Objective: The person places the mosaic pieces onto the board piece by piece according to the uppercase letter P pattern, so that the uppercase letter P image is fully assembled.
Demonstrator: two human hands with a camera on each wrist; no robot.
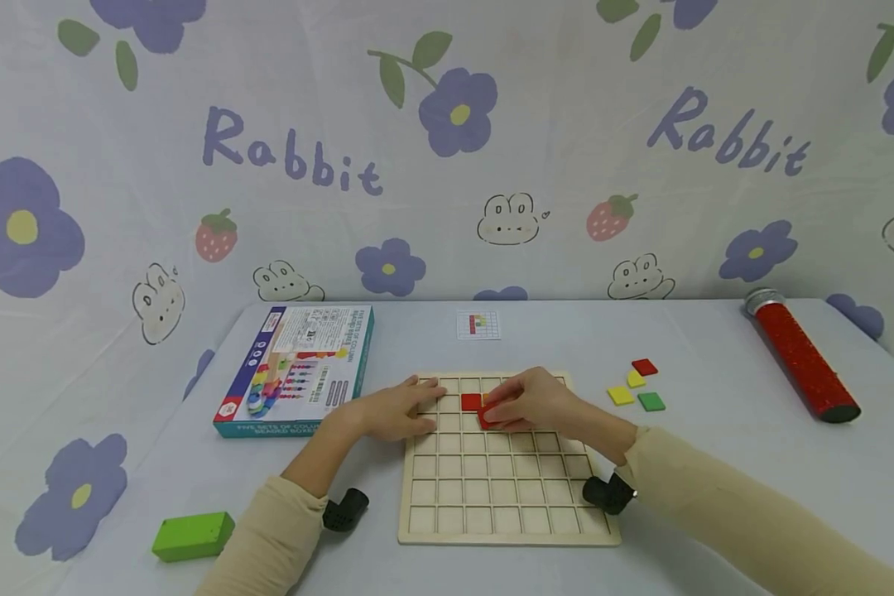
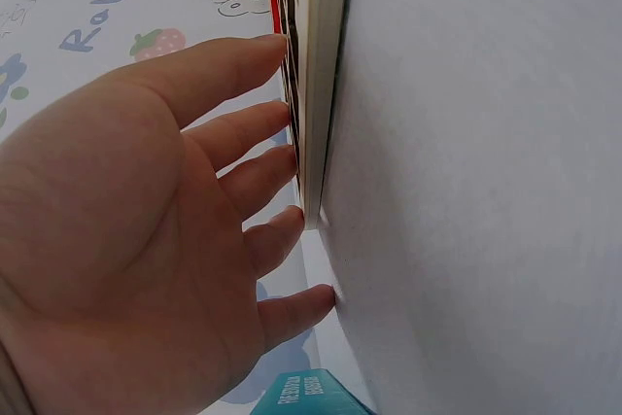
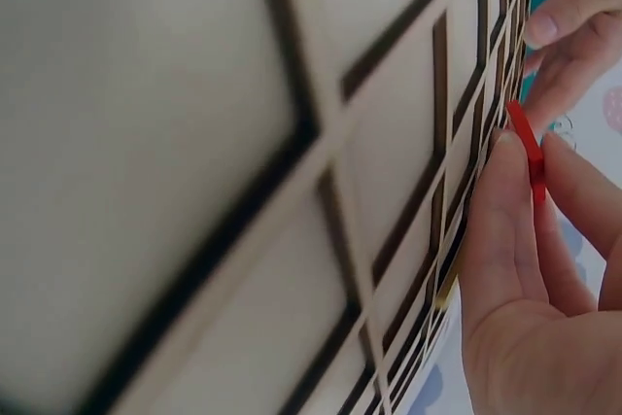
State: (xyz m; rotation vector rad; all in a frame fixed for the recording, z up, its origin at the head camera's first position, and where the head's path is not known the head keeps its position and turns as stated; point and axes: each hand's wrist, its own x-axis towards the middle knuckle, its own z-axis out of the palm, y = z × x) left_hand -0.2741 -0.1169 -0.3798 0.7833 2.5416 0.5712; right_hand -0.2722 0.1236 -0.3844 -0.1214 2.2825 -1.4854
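A wooden grid board [image 1: 510,541] lies flat on the white table. Between thumb and fingers, my right hand [image 1: 540,401] pinches a red square tile [image 1: 486,417] over the board's upper middle; the right wrist view shows this red tile [image 3: 530,148] tilted on edge. Just behind it, another red tile [image 1: 471,402] fills a cell, and a sliver of an orange tile [image 1: 486,398] peeks out, mostly hidden by the hand. At the board's left edge rests my left hand [image 1: 391,414]; in the left wrist view this hand [image 2: 136,211] has its fingers extended against the rim.
Loose red [image 1: 644,367], yellow [image 1: 621,396] and green tiles [image 1: 651,401] lie right of the board. A small pattern card [image 1: 479,325] is behind it. A boxed game [image 1: 294,372] and a green block [image 1: 193,536] sit left; a red glittery tube [image 1: 803,356] lies far right.
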